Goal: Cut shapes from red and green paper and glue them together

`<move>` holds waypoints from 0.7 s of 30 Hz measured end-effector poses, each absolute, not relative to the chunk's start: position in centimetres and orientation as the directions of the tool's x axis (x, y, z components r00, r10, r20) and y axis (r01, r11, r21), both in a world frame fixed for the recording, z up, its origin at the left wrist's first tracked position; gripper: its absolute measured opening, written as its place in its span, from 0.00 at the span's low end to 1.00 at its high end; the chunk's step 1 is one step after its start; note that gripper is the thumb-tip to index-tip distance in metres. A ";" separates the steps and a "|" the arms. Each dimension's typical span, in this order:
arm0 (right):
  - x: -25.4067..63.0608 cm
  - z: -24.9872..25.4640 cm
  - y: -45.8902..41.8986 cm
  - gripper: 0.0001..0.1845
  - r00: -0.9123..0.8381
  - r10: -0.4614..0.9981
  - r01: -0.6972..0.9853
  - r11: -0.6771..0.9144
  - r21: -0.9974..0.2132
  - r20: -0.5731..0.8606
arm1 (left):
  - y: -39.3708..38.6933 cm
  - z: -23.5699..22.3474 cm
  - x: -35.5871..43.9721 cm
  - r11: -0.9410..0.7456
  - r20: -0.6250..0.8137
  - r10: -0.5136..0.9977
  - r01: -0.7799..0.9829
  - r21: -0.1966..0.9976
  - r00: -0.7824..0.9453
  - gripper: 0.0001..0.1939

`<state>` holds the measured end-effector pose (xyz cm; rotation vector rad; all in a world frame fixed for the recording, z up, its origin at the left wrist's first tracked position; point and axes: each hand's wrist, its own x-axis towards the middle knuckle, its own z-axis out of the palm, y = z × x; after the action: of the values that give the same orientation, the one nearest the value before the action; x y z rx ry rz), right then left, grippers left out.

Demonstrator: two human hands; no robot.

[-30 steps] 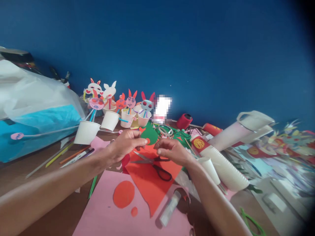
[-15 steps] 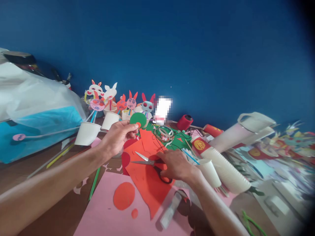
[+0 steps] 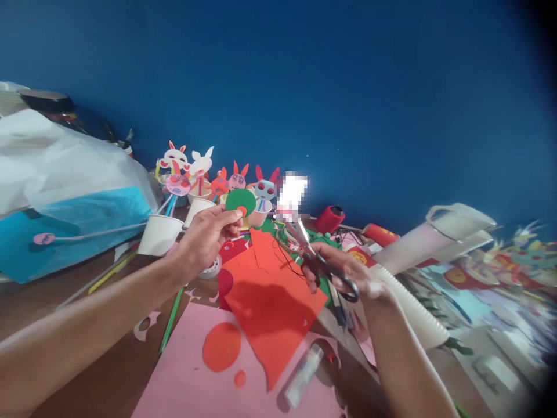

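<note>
Pinched in my left hand (image 3: pixel 208 237) are a green paper circle (image 3: pixel 240 201) and a small orange paper circle (image 3: pixel 242 211) overlapping its lower edge. My right hand (image 3: pixel 342 266) is closed around black-handled scissors (image 3: pixel 319 258), raised above the table with the blades pointing up and away. Below both hands lies a cut orange paper sheet (image 3: pixel 270 302), partly over a pink sheet (image 3: pixel 183 371). A larger orange circle (image 3: pixel 221 346) and a small orange dot (image 3: pixel 239 379) rest on the pink sheet. Beside them is a glue stick (image 3: pixel 304 377).
Paper cups (image 3: pixel 159 235) with paper animal faces on sticks (image 3: pixel 177 184) stand along the blue wall. A plastic-covered blue bag (image 3: pixel 73 226) is at left. Stacked paper cups (image 3: pixel 413 302), a pitcher (image 3: pixel 461 223) and a red thread spool (image 3: pixel 329 219) are at right.
My right hand has picked the scissors up off the orange sheet and moved them up and to the right. My left hand still holds the green and orange circles.
</note>
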<state>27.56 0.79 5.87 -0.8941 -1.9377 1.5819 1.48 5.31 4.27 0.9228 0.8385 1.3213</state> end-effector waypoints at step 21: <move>22.7 3.5 0.2 0.30 -0.666 0.745 0.124 0.147 -0.981 0.027 | 4.1 3.8 2.7 0.082 -0.043 0.994 -0.429 0.900 0.099 0.06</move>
<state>22.71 0.18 3.49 -0.8278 -1.9084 1.5533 2.74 4.08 3.82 0.8723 0.8461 1.2792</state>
